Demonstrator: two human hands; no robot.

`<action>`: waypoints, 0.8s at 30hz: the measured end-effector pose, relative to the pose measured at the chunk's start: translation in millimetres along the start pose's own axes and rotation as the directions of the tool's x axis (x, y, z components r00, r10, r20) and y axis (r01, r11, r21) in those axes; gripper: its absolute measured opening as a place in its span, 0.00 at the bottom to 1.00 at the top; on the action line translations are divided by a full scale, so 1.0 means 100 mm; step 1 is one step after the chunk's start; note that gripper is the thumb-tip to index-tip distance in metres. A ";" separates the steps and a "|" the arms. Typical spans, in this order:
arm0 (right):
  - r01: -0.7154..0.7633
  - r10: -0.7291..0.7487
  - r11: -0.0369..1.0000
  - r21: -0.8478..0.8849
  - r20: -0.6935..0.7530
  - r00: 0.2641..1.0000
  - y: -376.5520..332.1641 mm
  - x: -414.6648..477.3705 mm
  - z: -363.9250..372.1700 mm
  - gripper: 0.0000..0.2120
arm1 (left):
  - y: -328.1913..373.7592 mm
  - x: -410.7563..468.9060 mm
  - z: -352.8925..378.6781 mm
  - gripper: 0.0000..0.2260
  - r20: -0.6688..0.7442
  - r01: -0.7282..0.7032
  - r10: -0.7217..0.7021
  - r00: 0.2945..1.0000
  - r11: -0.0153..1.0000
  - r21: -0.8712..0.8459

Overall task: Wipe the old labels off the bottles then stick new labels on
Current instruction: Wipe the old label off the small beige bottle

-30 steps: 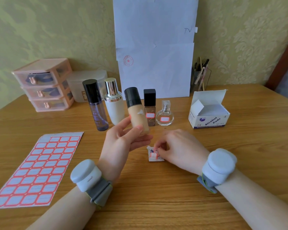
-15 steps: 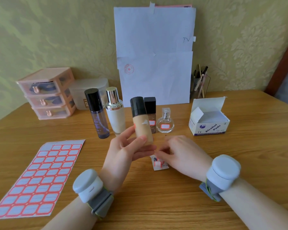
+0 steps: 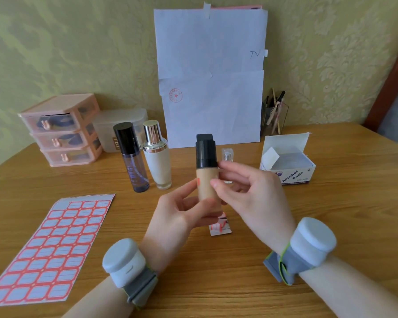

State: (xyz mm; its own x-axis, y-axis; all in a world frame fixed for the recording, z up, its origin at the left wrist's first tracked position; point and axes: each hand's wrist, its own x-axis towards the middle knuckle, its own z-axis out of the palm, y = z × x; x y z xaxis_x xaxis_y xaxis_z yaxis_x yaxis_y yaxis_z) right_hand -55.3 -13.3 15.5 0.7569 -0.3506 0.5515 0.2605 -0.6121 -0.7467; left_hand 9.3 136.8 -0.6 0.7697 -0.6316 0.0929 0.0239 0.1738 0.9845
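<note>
Since a second ago the right hand (image 3: 251,196) has lifted off the paper scrap (image 3: 221,230) and reached the bottle (image 3: 206,182), which the left hand (image 3: 179,212) grips upright by its lower half above that scrap. Right thumb and forefinger sit close together at the bottle's right side; whether they pinch anything I cannot tell. Red residue (image 3: 198,181) shows on its left; better to steady the bottle and clear that before taking from the label sheet (image 3: 51,249) by the desk's (image 3: 331,226) left edge.
</note>
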 end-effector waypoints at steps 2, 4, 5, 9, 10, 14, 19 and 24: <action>0.012 -0.012 1.000 -0.009 -0.009 1.000 0.02 0.00 0.01 0.15 | -0.01 -0.01 0.01 0.17 -0.009 -0.012 0.012 1.000 0.999 0.031; 0.038 -0.038 0.999 -0.004 -0.009 0.999 0.00 0.00 0.02 0.15 | -0.03 -0.02 0.01 0.17 -0.008 -0.039 0.040 0.999 0.996 0.080; 0.047 -0.047 0.999 0.004 -0.008 0.999 -0.01 -0.01 0.02 0.15 | -0.03 -0.02 0.01 0.17 -0.007 -0.054 0.055 0.998 0.992 0.111; 0.060 -0.061 0.998 -0.012 -0.023 0.998 -0.04 -0.01 0.03 0.18 | -0.04 -0.03 0.02 0.17 0.010 -0.089 0.088 0.996 0.986 0.142; 0.060 -0.061 0.998 -0.014 -0.030 0.998 -0.03 -0.01 0.03 0.18 | -0.04 -0.03 0.02 0.17 0.011 -0.094 0.093 0.996 0.985 0.147; 0.008 -0.006 0.999 0.031 -0.050 0.999 0.03 -0.01 0.03 0.14 | -0.05 -0.04 0.03 0.17 0.010 -0.107 0.107 0.994 0.980 0.169; 0.041 -0.037 0.997 0.062 -0.056 0.998 0.01 -0.02 0.04 0.14 | -0.02 -0.05 0.03 0.17 0.021 -0.112 0.111 0.994 0.985 0.129; 0.072 -0.070 0.997 0.030 -0.051 0.996 -0.04 -0.02 0.04 0.19 | -0.02 -0.06 0.06 0.18 0.011 -0.118 0.118 0.993 0.985 0.124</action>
State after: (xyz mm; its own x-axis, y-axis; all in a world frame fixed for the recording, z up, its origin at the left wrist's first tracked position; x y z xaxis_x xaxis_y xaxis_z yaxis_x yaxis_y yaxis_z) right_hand -55.6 -7.6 15.8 0.7049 -0.3425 0.6211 0.3325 -0.6139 -0.7159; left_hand 1.5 135.8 -2.1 0.7602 -0.6149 0.2099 -0.1465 0.1526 0.9774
